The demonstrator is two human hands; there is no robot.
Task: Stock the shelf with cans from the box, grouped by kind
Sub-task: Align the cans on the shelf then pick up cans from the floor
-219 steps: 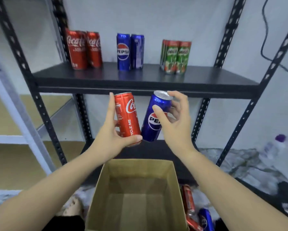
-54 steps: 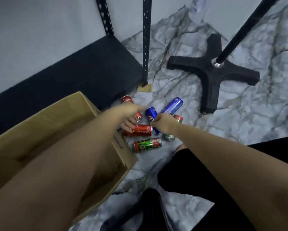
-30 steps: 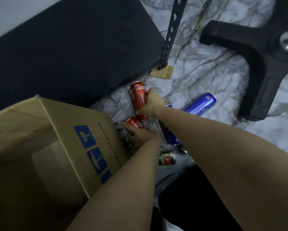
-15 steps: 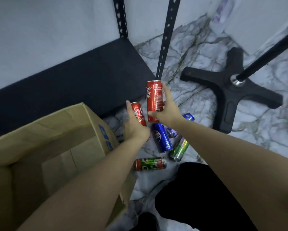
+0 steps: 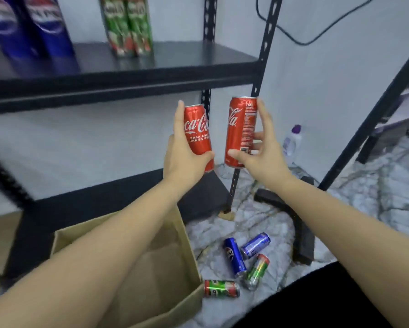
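Each hand grips 1 tall red Coca-Cola can: left hand (image 5: 184,153) on one (image 5: 198,136), right hand (image 5: 261,150) on the other (image 5: 241,131), below the black metal shelf (image 5: 175,74). Blue Pepsi cans (image 5: 28,27) and green Milo cans (image 5: 127,24) already stand there. 4 cans (image 5: 240,263) remain on the marble floor.

Two red cola cans are held up, one (image 5: 198,136) in the left hand (image 5: 183,159) and one (image 5: 240,131) in the right hand (image 5: 262,157). On the shelf (image 5: 175,60) stand two blue cans (image 5: 30,31) and two green cans (image 5: 127,24). On the floor (image 5: 281,221) lie four cans: two blue (image 5: 234,256) (image 5: 255,245) and two green (image 5: 221,288) (image 5: 256,272). There is one cardboard box (image 5: 189,252) and one plastic bottle (image 5: 292,143).
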